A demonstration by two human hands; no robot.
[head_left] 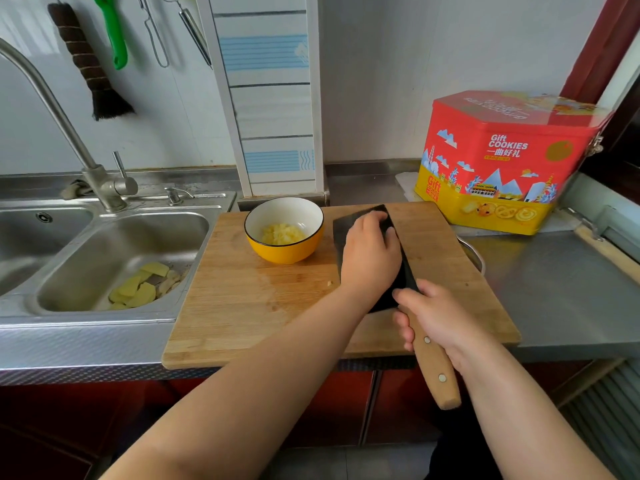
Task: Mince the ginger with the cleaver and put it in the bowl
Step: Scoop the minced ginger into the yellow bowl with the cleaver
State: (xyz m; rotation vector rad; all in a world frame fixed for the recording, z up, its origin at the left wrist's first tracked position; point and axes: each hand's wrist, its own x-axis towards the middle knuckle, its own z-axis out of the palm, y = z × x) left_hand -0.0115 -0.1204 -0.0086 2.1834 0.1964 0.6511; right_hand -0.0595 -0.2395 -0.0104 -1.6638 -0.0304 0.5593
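A yellow bowl point(284, 230) with a white inside stands at the back of the wooden cutting board point(249, 299) and holds a heap of minced ginger point(282, 233). To its right, the black cleaver point(346, 225) lies nearly flat over the board. My right hand point(440, 317) grips its wooden handle point(436, 372). My left hand point(372, 254) rests on the blade, fingers curled over its far edge. One small ginger crumb point(329, 283) lies on the board left of the blade.
A steel sink point(104, 251) on the left holds ginger peelings and slices point(138, 287), with a tap point(52, 109) behind it. A red and yellow cookie tin point(502, 161) stands at the back right. A steel pot rim point(474, 254) shows beside the board's right edge.
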